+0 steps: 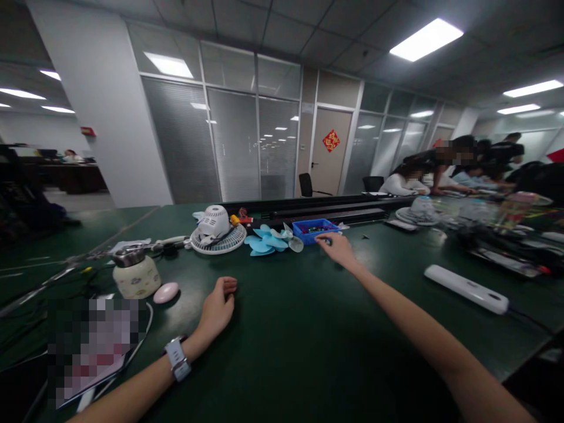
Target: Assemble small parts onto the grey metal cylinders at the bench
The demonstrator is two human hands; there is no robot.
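Observation:
My right hand (pixel 337 248) is stretched far forward, its fingers pinched together at the near right corner of a small blue tray (pixel 308 226) that holds small parts. What the fingers hold is too small to make out. My left hand (pixel 218 308) rests on the dark green table (pixel 291 329) with its fingers curled under and nothing in them; a watch (pixel 177 358) sits on that wrist. Light-blue fan blades (pixel 268 241) lie just left of the tray. Further left are a white fan motor housing (pixel 214 221) and its round grille (pixel 220 242).
A cream jar with a metal lid (pixel 134 273) and a pink oval object (pixel 166 292) stand left of my left hand. A white power strip (pixel 467 288) lies at the right. A long black rail (pixel 317 208) runs behind the tray. Several people lean over the table's far right end (pixel 440 170).

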